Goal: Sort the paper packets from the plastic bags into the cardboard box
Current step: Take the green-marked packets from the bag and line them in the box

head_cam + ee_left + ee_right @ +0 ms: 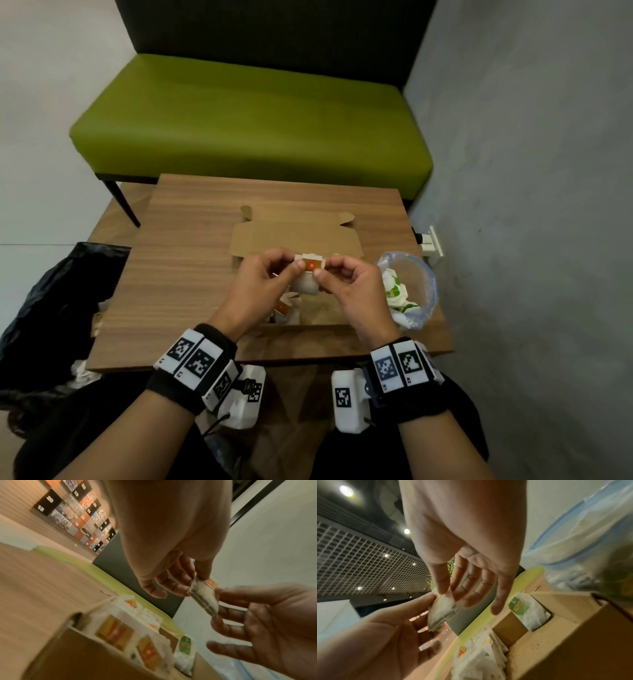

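Observation:
A small white paper packet (pixel 307 287) with an orange and red label hangs over the open cardboard box (pixel 294 234) in the middle of the table. Both hands hold it. My left hand (pixel 294 265) pinches its left top corner and my right hand (pixel 323 268) pinches its right top corner. In the left wrist view the packet (pixel 203 599) sits between the left hand (pixel 195 580) and the right hand's fingers (pixel 228 592). In the right wrist view the right hand (pixel 450 593) pinches the packet (pixel 442 612). Orange-labelled packets (pixel 113 631) and a green-labelled packet (pixel 518 605) lie in the box.
A clear plastic bag (pixel 409 291) with green-labelled packets stands right of the box, near the table's right edge. A black bag (pixel 51 301) sits on the floor at the left. A green bench (pixel 250 116) is behind the wooden table (pixel 185 274); a grey wall runs along the right.

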`<state>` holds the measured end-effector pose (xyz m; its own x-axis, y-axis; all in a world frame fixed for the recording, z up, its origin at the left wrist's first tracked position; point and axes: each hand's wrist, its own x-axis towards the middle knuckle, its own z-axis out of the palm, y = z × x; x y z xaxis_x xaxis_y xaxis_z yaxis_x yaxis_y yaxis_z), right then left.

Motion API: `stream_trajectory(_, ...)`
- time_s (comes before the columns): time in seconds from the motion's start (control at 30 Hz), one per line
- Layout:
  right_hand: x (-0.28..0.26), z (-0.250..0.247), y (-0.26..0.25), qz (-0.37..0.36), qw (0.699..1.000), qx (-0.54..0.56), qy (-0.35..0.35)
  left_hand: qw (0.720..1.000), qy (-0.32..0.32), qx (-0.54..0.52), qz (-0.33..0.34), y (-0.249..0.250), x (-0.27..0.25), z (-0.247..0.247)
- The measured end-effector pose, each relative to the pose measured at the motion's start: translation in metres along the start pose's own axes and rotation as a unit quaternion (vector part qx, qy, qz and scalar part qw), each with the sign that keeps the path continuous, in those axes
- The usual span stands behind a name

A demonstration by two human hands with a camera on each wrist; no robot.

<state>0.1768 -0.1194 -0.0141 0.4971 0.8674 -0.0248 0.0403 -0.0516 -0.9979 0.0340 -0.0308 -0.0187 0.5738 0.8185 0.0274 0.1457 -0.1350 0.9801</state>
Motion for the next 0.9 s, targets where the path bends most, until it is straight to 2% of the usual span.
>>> stream_trajectory(0.23, 0.006, 0.007, 0.013, 0.021, 0.981, -0.166, -0.102, 0.998, -0.032, 0.057, -0.003, -0.008, -0.007, -0.025)
stream_trajectory(0.3, 0.006, 0.005, 0.013, 0.018, 0.971, -0.209, -0.111, 0.995, -0.032, 0.098, -0.011, -0.011, -0.007, -0.028)
stream_trajectory(0.37, 0.008, -0.001, 0.014, 0.013, 0.962, -0.252, -0.106, 0.987, -0.005, 0.161, -0.023, -0.015, -0.007, -0.033)
stream_trajectory(0.43, 0.009, -0.006, 0.014, 0.023, 0.949, -0.294, -0.115, 0.968, 0.003, 0.249, -0.028, -0.020, -0.007, -0.037)
stream_trajectory(0.57, 0.006, -0.010, 0.019, 0.053, 0.928, -0.339, -0.144, 0.893, -0.056, 0.446, -0.008, -0.018, -0.007, -0.032)
stream_trajectory(0.77, 0.005, -0.015, 0.024, 0.062, 0.914, -0.373, -0.150, 0.841, -0.097, 0.532, 0.014, -0.017, -0.003, -0.014)
stream_trajectory(0.9, 0.003, -0.008, 0.024, 0.047, 0.898, -0.399, -0.180, 0.815, -0.094, 0.571, 0.012, -0.021, 0.000, -0.007)
